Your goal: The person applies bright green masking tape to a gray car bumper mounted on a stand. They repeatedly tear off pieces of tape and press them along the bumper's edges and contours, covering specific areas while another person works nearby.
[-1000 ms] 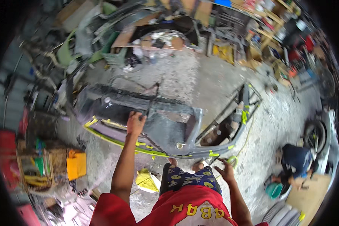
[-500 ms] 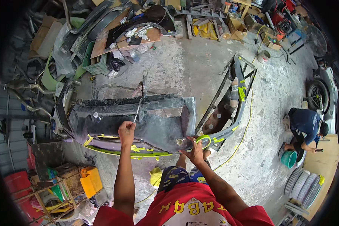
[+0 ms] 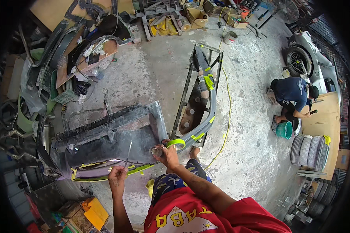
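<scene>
Head view: a grey car bumper (image 3: pixel 116 136) lies on the floor.
Left hand (image 3: pixel 118 175): pinches a thin metal stick (image 3: pixel 128 153).
Right hand (image 3: pixel 168 153): grips a small jar (image 3: pixel 156 151).

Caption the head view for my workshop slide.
Left hand holds a thin tool over a grey bumper; right hand holds a small jar.

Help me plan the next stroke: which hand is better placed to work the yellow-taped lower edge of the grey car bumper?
Likely the left hand: it holds a thin metal tool right at the grey car bumper's taped edge. The right hand is at the bumper's corner, occupied with a small round container.
</scene>
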Available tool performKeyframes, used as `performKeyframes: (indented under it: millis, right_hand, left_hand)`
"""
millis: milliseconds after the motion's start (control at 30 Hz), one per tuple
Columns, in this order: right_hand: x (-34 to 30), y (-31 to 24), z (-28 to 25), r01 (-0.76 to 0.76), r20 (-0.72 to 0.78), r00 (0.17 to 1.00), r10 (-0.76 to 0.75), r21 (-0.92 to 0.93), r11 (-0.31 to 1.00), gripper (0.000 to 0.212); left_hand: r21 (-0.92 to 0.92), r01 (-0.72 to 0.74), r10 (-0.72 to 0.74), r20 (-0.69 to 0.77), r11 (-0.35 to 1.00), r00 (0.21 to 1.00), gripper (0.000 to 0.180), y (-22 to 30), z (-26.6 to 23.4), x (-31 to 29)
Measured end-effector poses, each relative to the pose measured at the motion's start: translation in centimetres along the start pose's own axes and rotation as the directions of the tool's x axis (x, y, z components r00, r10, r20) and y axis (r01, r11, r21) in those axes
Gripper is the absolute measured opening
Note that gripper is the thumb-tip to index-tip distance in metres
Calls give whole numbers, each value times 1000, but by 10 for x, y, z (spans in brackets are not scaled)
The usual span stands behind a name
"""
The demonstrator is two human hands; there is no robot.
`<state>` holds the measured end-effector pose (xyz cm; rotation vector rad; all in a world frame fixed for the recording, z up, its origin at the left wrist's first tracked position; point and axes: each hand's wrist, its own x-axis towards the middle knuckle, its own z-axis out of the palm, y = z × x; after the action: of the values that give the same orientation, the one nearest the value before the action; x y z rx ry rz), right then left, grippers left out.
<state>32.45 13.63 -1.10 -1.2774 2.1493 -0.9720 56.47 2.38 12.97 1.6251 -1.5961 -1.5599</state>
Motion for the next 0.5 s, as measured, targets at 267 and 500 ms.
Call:
performKeyframes:
  millis: [267, 500]
  right_hand:
    - [-16, 12, -39, 214, -10, 977, -214, 122, 969, 52]
    - [-44, 14, -162, 48, -114, 993, -23, 222, 974, 49]
  left_hand:
    - [-73, -51, 49, -34, 996, 998, 15, 37, 5, 8]
    - [-116, -122, 123, 1, 986, 992, 15, 119, 50, 4]
